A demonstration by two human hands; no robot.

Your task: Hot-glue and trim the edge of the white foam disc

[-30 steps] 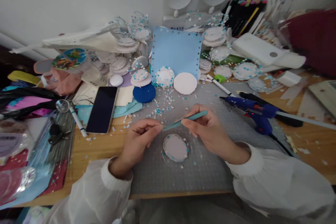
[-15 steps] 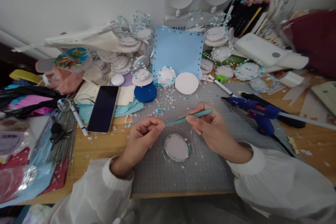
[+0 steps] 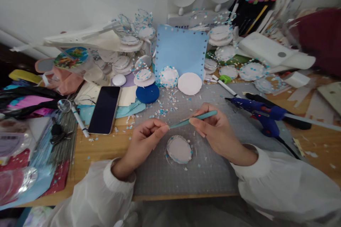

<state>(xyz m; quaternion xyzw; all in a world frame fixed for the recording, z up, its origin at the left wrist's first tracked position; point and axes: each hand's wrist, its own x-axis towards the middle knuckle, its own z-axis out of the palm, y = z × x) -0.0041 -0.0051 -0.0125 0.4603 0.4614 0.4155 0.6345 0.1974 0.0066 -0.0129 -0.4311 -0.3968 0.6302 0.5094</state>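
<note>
Pinched between the fingers of my right hand is a pair of teal tweezers, pointing left. Their tips meet the fingertips of my left hand, where thumb and forefinger press together; whatever lies between them is too small to make out. Below both hands, a round pale disc edged with small blue and white bits rests on a clear round base. This stands on the grey cutting mat. Loose blue and white bits are scattered on the mat beyond my left hand.
A blue glue gun with a glue stick lies at right, its cord running toward me. At left are a phone and a white pen. Behind stand a blue card, a white disc, a dark blue disc and several decorated discs.
The tweezers' tips have come slightly closer to my left fingertips. Otherwise the hands and the disc keep almost the same places; the view has shifted a little.
</note>
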